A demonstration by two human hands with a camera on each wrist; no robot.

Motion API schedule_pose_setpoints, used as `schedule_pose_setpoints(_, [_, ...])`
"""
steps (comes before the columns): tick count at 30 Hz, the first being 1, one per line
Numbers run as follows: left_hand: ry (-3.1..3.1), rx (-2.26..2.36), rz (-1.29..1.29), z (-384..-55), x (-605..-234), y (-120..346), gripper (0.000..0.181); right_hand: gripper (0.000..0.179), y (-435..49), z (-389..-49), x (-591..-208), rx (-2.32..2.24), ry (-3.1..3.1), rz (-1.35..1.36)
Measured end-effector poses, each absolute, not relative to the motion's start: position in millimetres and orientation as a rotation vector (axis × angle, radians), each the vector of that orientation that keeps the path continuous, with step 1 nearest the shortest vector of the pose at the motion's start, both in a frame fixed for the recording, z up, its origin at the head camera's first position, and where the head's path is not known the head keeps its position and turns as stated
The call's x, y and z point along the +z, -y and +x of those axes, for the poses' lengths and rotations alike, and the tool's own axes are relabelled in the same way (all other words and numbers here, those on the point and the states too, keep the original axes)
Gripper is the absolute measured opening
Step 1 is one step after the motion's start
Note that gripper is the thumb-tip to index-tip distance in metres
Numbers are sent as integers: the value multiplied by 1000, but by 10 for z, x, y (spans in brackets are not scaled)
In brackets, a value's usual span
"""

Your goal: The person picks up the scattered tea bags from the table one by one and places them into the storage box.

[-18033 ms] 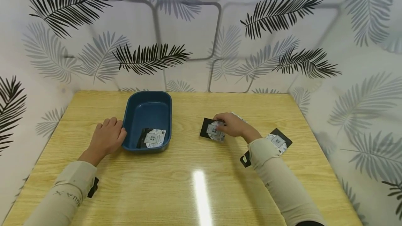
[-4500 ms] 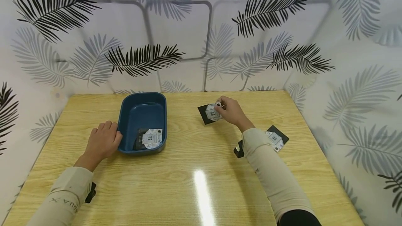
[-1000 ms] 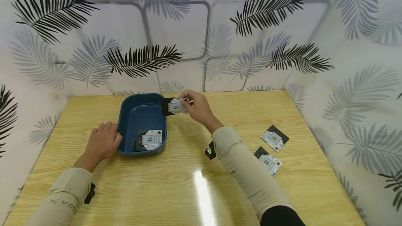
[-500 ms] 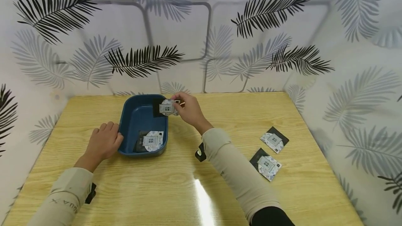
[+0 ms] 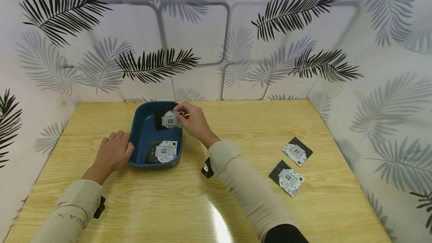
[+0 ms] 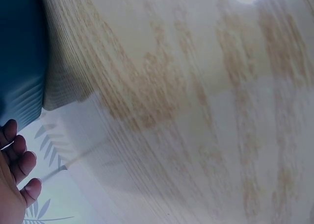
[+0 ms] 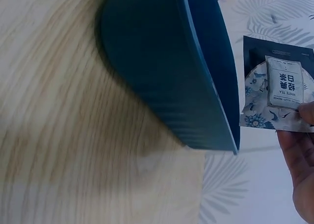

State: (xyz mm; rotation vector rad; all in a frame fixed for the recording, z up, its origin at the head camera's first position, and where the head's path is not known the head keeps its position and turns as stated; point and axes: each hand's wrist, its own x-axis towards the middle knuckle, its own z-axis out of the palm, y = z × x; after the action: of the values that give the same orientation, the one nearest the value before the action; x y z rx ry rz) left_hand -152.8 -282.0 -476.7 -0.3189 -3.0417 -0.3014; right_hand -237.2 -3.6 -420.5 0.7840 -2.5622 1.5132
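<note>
My right hand [image 5: 195, 123] pinches a black tea sachet [image 7: 284, 84] with a blue floral pattern and a "White Tea" label. In the head view that sachet is over the far end of the blue plastic bin [image 5: 141, 136]; in the right wrist view it shows above the rim, apart from the bin's floor. Another tea sachet [image 5: 165, 151] lies flat in the near end of the bin. My left hand [image 5: 113, 153] holds the bin's left side, its thumb at the rim. The left wrist view shows its curled fingers [image 6: 24, 166] beside the bin's outer wall.
Two more tea sachets lie on the wooden table [image 5: 243, 123] at the right, a farther one [image 5: 297, 151] and a nearer one [image 5: 287, 178]. A leaf-patterned wall [image 5: 209, 74] closes off the table's back and sides.
My right hand has carried the sachet leftward from the table to over the bin's far end. The left hand stays at the bin. Both sachets at the right are now uncovered.
</note>
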Motion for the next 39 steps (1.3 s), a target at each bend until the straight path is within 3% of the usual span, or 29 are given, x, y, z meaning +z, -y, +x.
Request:
schedule_pose_setpoints(11, [3039,-303,-317,-1539,-4755,2799,28,19,153,-2321,-4288,1390,2615,859])
schedule_pose_setpoints(29, [3038,-316,-322,-1560,-4716,2828,26,37,283,-2267,-4514,734,2768,1082])
schedule_pose_setpoints(39, [3042,-317,-322,-1584,-4757,2857,28,34,310,-2305,-4515,543,2811,1104])
